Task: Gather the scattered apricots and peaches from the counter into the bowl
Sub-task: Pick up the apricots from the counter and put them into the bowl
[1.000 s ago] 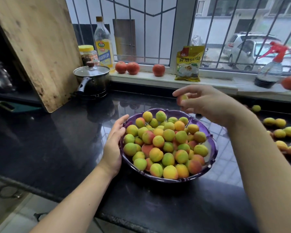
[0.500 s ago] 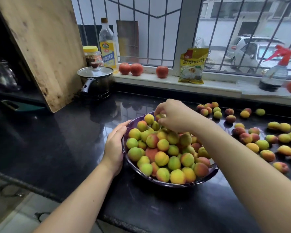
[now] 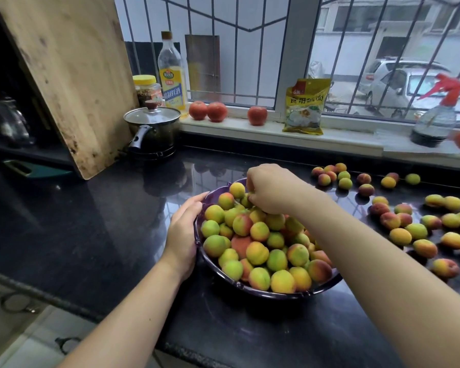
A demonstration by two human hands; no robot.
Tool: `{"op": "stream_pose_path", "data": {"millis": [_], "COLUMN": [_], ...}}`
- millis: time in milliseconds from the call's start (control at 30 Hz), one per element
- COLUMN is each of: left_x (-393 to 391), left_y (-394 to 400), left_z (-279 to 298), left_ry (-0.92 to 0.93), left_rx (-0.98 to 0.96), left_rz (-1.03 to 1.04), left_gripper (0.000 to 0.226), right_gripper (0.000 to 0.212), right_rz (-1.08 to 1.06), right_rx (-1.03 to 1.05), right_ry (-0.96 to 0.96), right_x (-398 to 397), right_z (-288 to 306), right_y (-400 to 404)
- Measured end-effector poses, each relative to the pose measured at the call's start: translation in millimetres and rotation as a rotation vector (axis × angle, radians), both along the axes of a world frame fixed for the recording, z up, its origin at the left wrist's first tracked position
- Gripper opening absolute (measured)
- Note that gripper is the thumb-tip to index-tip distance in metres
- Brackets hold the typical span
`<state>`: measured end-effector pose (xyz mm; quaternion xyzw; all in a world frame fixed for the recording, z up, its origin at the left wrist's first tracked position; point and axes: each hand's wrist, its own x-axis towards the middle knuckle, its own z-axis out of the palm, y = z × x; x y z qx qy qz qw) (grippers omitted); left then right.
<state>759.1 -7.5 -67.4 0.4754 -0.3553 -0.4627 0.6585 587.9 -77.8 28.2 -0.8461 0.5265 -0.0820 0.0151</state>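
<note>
Nearest, the dark counter (image 3: 104,235) was seen running along the bottom edge, with both forearms reaching across it. Just beyond, a purple bowl (image 3: 252,290) was heaped with fruit (image 3: 256,252), yellow, green and red-blushed, the pile rising above the rim. The left hand (image 3: 182,235) was laid against the bowl's left wall, its fingers held together and curved lightly along the rim, the thumb hidden below. The right hand (image 3: 272,188) was lowered over the far part of the heap, knuckles up, its fingertips bunched downward among the top fruit; whether one small fruit was pinched between them could not be told, since the fingertips were partly hidden.

To the right of the bowl, loose fruit (image 3: 417,231) was scattered on the counter, some pieces touching and others apart, in a near cluster by the right forearm and a smaller cluster (image 3: 335,175) farther back.

Farther on the left, a lidded pot (image 3: 153,128) was set at the back of the counter, and a large wooden board (image 3: 69,73) was leaned above and beside it. Behind the pot a jar (image 3: 146,88) with a yellow lid and a tall bottle (image 3: 171,75) were stood. On the windowsill three tomatoes (image 3: 207,110), a yellow packet (image 3: 306,107) and a spray bottle (image 3: 436,120) with a red trigger were lined up. Beyond the barred window a parked car (image 3: 406,83) was visible.
</note>
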Motion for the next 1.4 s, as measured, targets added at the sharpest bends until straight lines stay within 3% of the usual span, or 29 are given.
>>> {"op": "stream_pose_path", "data": {"millis": [267,400,533,667,833,967,1400], "left_x": [-0.7,-1.7,-4.0,-4.4,-5.8,-6.8,-7.3], "left_y": [1.1,1.3,1.4,1.8,3.0,4.4,5.4], "left_z": [0.8,1.1,1.0,3.4,4.8,6.5,7.3], "left_ry": [-0.01,-0.003,-0.015,-0.024,0.009,0.017,0.006], "left_rx": [-0.006,-0.009,0.009,0.02,0.021,0.017,0.018], "left_rz": [-0.018,-0.005,0.011,0.014,0.014,0.011,0.019], "left_gripper": [0.047,0.043,0.033,0.034,0.034,0.034,0.035], "right_gripper": [0.021,0.013,0.015,0.032,0.042,0.045,0.024], "right_rz": [0.045,-0.012,-0.403,-0.688,-0.522,-0.502,-0.585], "right_rx": [0.023,0.026,-0.091,-0.137,-0.137,-0.127,-0.244], "right_ry": [-0.058,-0.474,-0.809,-0.626,-0.275,-0.134,-0.304], "right_x": [-6.9,-45.0,-115.6,-142.2,-128.2,-123.8,-125.2], "right_z": [1.4,18.8,-1.7,-57.4,-93.9,-97.3,-97.4], "right_y": [-1.0,-11.0,-50.8,-75.9,-88.9,-98.3,-88.9]}}
